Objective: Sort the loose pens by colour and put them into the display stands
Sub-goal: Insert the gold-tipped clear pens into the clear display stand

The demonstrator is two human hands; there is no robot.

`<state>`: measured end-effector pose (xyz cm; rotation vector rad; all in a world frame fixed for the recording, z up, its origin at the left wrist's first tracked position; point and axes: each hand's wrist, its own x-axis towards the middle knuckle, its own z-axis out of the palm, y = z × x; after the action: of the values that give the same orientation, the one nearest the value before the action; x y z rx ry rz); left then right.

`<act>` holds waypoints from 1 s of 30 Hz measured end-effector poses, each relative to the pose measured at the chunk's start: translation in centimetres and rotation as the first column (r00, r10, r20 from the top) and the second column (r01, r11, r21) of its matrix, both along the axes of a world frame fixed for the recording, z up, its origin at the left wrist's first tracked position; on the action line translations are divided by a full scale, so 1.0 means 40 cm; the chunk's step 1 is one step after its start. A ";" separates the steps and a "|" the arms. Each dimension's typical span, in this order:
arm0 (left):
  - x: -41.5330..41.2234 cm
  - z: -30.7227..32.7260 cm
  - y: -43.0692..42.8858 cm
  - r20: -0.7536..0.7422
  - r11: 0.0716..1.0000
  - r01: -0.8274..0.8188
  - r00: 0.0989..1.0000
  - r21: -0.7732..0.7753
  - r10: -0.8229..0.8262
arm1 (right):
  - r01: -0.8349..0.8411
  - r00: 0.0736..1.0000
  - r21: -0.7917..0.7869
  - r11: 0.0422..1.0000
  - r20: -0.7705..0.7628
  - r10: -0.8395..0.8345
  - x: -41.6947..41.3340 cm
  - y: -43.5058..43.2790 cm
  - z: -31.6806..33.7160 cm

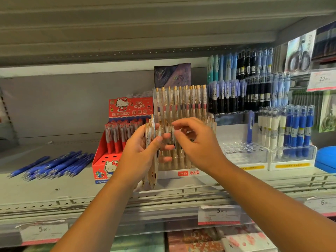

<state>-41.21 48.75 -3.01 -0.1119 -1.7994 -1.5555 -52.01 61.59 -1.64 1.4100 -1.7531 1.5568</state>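
Left hand (140, 151): one bundle of cream pens (151, 137) is gripped upright; the pens overlap too much to be counted.
Right hand (198, 142): one single pen (172, 138) beside the bundle is pinched by thumb and forefinger.
Hesu stand (189, 172): one, just behind both hands, filled with cream pens.
Blue pens (58, 166): one loose pile, laid on the shelf (45, 190) at far left.
Hello Kitty box (101, 166): one, with red pens.
White stands (245, 159): two, at right.
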 end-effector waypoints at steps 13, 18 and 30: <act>-0.008 -0.007 -0.008 0.013 0.995 0.093 0.996 -0.023 -0.093 | -0.295 0.880 0.101 0.950 0.415 0.229 0.015 -0.034 0.029; -0.009 -0.008 -0.007 0.023 0.998 0.063 0.998 0.003 -0.063 | -0.302 0.865 0.063 0.951 0.438 0.246 -0.003 -0.025 0.035; -0.007 -0.004 -0.013 -0.030 0.999 -0.005 1.000 0.043 0.006 | -0.126 0.924 -0.252 0.960 0.321 0.206 -0.091 0.048 0.078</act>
<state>-41.50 48.24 -3.18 -0.1099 -1.7405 -1.5793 -55.66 63.52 1.49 1.2582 -1.6000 2.1325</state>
